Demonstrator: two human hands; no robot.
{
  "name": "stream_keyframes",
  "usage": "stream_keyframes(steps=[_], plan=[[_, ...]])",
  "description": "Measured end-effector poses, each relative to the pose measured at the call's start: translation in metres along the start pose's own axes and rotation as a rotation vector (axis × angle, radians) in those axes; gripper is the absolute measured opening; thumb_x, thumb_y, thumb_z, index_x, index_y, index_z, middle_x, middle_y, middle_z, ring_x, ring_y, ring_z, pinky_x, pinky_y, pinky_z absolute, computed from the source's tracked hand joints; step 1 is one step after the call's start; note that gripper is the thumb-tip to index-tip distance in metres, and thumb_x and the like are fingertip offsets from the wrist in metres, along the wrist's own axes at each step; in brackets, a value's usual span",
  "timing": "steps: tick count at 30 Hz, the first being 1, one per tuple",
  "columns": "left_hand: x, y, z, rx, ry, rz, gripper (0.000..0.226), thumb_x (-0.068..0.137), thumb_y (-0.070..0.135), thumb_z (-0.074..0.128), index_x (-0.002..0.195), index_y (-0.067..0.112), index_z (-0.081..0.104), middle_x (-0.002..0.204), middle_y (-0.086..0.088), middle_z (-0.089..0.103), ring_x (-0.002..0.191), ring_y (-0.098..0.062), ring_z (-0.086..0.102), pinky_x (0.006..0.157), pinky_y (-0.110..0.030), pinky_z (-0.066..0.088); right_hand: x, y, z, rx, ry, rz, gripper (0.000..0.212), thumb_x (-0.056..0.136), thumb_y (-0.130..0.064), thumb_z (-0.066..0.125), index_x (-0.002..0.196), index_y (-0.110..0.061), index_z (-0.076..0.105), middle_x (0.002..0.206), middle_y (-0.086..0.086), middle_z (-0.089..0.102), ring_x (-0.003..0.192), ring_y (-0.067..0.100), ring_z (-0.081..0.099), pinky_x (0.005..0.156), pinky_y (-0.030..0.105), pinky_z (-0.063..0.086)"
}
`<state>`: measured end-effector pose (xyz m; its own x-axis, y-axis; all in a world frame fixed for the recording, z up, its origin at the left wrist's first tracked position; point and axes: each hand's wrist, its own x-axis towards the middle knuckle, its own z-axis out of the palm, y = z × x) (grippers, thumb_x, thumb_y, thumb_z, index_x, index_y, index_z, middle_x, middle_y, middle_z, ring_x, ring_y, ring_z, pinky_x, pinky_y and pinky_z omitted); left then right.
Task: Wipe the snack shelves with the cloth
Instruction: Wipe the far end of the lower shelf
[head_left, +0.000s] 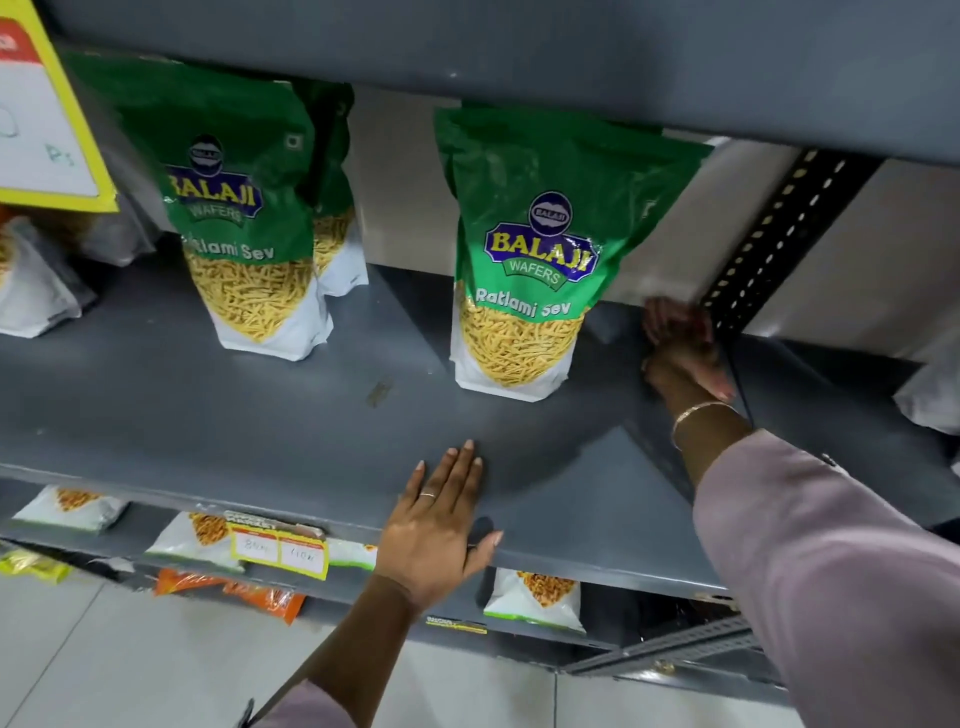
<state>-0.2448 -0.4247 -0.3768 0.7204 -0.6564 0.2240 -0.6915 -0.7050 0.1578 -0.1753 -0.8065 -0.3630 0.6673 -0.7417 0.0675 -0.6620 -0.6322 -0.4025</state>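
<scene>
The grey metal snack shelf (291, 415) runs across the view. My left hand (441, 525) lies flat on its front edge, palm down, holding nothing. My right hand (680, 348) reaches to the shelf's back right corner, beside the black perforated upright (779, 228). It is blurred. A pale smear (657, 291) shows at its fingertips; I cannot tell whether that is the cloth. A green Ratlami Sev packet (524, 260) stands just left of my right hand. Another such packet (244, 218) stands further left, with a third behind it.
White packets (36, 280) lie at the shelf's left end and one (930, 395) at the far right. A yellow-framed price card (47, 119) hangs top left. Lower shelves hold more packets (540, 597) and a yellow price label (280, 551). The upper shelf (571, 57) overhangs closely.
</scene>
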Motion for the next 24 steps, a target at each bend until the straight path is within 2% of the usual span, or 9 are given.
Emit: stream_keyframes(steps=[3, 5, 7, 10, 12, 17, 19, 21, 24], plan=[[0.0, -0.001, 0.001, -0.009, -0.002, -0.006, 0.07, 0.096, 0.053, 0.008, 0.131, 0.004, 0.044, 0.136, -0.013, 0.051, 0.128, -0.021, 0.037, 0.109, -0.036, 0.015, -0.029, 0.019, -0.038, -0.006, 0.156, 0.378, 0.052, 0.099, -0.029, 0.041, 0.149, -0.022, 0.03, 0.156, 0.011, 0.027, 0.138, 0.035, 0.031, 0.113, 0.046, 0.024], [0.001, -0.001, 0.001, -0.019, -0.008, -0.008, 0.073, 0.096, 0.054, 0.008, 0.13, 0.002, 0.048, 0.136, -0.014, 0.051, 0.128, -0.021, 0.035, 0.109, -0.036, 0.014, -0.04, 0.016, -0.051, 0.009, 0.22, 0.526, 0.049, 0.096, -0.021, 0.051, 0.143, -0.015, 0.039, 0.149, 0.015, 0.037, 0.132, 0.038, 0.036, 0.11, 0.046, 0.028], [0.0, -0.001, 0.0, -0.017, -0.002, -0.003, 0.07, 0.096, 0.054, 0.008, 0.132, 0.004, 0.042, 0.137, -0.014, 0.05, 0.128, -0.021, 0.035, 0.109, -0.035, 0.013, -0.067, -0.003, -0.048, -0.042, 0.228, 0.438, 0.053, 0.093, -0.017, 0.055, 0.143, -0.014, 0.039, 0.146, 0.016, 0.039, 0.129, 0.039, 0.041, 0.107, 0.047, 0.034], [0.0, -0.001, -0.001, -0.019, -0.004, -0.007, 0.069, 0.095, 0.055, 0.006, 0.134, 0.006, 0.036, 0.138, -0.014, 0.049, 0.129, -0.021, 0.034, 0.11, -0.036, 0.012, -0.132, -0.04, -0.023, -0.077, 0.07, -0.124, 0.052, 0.093, -0.022, 0.046, 0.144, -0.026, 0.038, 0.148, 0.012, 0.041, 0.131, 0.035, 0.043, 0.106, 0.047, 0.038], [0.0, 0.0, -0.003, -0.01, -0.008, -0.009, 0.069, 0.095, 0.055, 0.006, 0.134, 0.006, 0.035, 0.138, -0.015, 0.049, 0.129, -0.021, 0.034, 0.109, -0.036, 0.012, -0.152, -0.036, -0.017, -0.15, 0.023, -0.285, 0.055, 0.093, -0.024, 0.047, 0.146, -0.028, 0.035, 0.152, 0.007, 0.038, 0.132, 0.032, 0.041, 0.106, 0.043, 0.036], [0.001, 0.001, -0.005, -0.012, -0.022, -0.016, 0.069, 0.095, 0.054, 0.004, 0.132, 0.005, 0.036, 0.135, -0.016, 0.052, 0.128, -0.023, 0.033, 0.11, -0.035, 0.01, -0.127, 0.026, -0.064, -0.044, 0.079, 0.347, 0.064, 0.085, -0.025, 0.06, 0.144, -0.016, 0.035, 0.138, 0.023, 0.045, 0.125, 0.043, 0.046, 0.106, 0.05, 0.037], [0.001, 0.001, -0.005, -0.006, -0.024, -0.014, 0.069, 0.096, 0.054, 0.006, 0.131, 0.005, 0.037, 0.135, -0.016, 0.052, 0.127, -0.023, 0.035, 0.11, -0.035, 0.009, -0.12, 0.032, -0.087, 0.104, 0.132, 0.457, 0.064, 0.083, -0.015, 0.065, 0.14, -0.008, 0.038, 0.14, 0.022, 0.045, 0.129, 0.044, 0.044, 0.108, 0.051, 0.035], [0.001, 0.002, -0.004, 0.008, -0.022, -0.007, 0.066, 0.095, 0.051, 0.018, 0.13, 0.002, 0.045, 0.134, -0.016, 0.053, 0.126, -0.025, 0.043, 0.11, -0.035, 0.01, -0.13, 0.013, -0.09, 0.094, 0.19, 0.395, 0.059, 0.085, -0.011, 0.063, 0.139, -0.006, 0.04, 0.138, 0.022, 0.047, 0.125, 0.043, 0.046, 0.106, 0.049, 0.038], [0.0, 0.004, -0.004, 0.028, -0.021, -0.004, 0.065, 0.083, 0.046, 0.036, 0.123, -0.001, 0.058, 0.132, -0.016, 0.055, 0.119, -0.028, 0.055, 0.109, -0.035, 0.013, -0.188, -0.027, -0.055, -0.087, 0.075, 0.038, 0.049, 0.091, -0.02, 0.055, 0.138, -0.013, 0.045, 0.134, 0.02, 0.051, 0.117, 0.036, 0.054, 0.094, 0.043, 0.047]])
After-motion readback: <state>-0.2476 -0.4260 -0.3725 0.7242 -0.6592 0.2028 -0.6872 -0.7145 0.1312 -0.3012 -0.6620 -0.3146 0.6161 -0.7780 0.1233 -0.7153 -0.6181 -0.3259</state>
